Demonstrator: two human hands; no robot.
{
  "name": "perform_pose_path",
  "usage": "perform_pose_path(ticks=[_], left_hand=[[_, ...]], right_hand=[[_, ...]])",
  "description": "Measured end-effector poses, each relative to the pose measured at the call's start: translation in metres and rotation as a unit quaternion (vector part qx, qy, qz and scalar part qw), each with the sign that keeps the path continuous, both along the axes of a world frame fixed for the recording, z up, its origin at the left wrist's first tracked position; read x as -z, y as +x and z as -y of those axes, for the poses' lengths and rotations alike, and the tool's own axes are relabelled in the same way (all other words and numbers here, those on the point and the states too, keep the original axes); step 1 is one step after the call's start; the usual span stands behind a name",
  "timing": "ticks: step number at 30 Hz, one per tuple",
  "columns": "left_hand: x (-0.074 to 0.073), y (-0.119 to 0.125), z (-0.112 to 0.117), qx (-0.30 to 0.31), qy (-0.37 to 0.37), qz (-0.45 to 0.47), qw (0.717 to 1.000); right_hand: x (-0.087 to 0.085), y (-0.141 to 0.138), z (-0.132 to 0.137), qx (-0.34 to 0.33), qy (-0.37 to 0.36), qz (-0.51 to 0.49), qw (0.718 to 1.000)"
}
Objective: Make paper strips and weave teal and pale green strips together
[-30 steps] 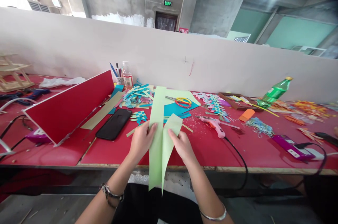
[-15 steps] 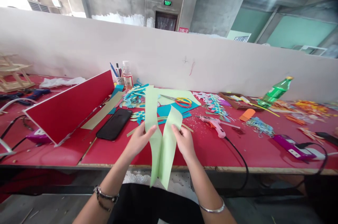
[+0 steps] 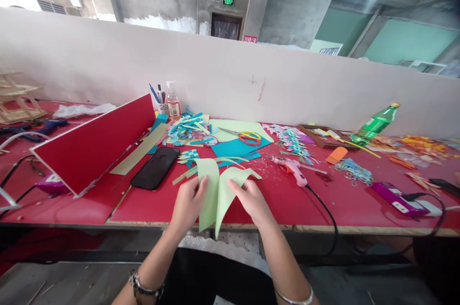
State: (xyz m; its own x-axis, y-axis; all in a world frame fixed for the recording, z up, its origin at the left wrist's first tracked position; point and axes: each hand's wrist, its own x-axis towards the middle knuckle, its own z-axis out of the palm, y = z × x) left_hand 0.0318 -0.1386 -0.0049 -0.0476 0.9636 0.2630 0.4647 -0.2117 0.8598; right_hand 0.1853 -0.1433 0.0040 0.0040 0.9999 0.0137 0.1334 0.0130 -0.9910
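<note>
Both my hands hold a light green paper sheet (image 3: pixel 214 190) split into two long strips over the front edge of the red table (image 3: pixel 305 209). My left hand (image 3: pixel 189 202) pinches the left strip, thumb on top. My right hand (image 3: pixel 251 199) grips the right strip. The strip tops curl backward and down toward the table. The lower ends hang past the table edge over my lap.
A black phone (image 3: pixel 155 167) lies left of my hands beside a tilted red board (image 3: pixel 93 144). Behind are blue paper strips (image 3: pixel 187 130), scissors (image 3: pixel 244 136), a pink glue gun (image 3: pixel 293 170) with its cable, a green bottle (image 3: pixel 375 124) and a pen cup (image 3: pixel 161 104).
The two green strips stood upright and tall before; they have now drooped and folded over toward the table, and my hands have drawn the paper lower and nearer the table edge.
</note>
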Motion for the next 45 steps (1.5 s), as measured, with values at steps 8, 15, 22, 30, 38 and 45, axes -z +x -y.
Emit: perform_pose_path(ticks=[8, 15, 22, 30, 38, 45], left_hand=[[-0.003, -0.002, 0.000, -0.050, -0.012, 0.045, 0.998], [-0.002, -0.007, -0.003, 0.103, -0.063, 0.127, 0.985], [0.009, -0.004, 0.003, 0.051, -0.080, 0.003, 0.995], [-0.006, -0.007, 0.002, 0.007, -0.059, 0.036, 0.998], [-0.014, -0.009, -0.005, 0.043, -0.130, 0.120, 0.983], [-0.020, -0.017, -0.013, 0.022, -0.164, 0.158, 0.973]], right_hand=[[0.006, 0.000, -0.006, 0.017, 0.044, -0.008, 0.999], [0.014, 0.002, -0.014, 0.061, 0.045, -0.028, 0.997], [0.001, -0.001, -0.005, -0.019, 0.039, -0.022, 0.999], [-0.008, -0.003, 0.008, 0.002, 0.089, 0.078, 0.993], [-0.016, -0.004, 0.008, 0.007, 0.116, 0.106, 0.988], [-0.018, 0.002, 0.000, 0.029, 0.102, 0.108, 0.989]])
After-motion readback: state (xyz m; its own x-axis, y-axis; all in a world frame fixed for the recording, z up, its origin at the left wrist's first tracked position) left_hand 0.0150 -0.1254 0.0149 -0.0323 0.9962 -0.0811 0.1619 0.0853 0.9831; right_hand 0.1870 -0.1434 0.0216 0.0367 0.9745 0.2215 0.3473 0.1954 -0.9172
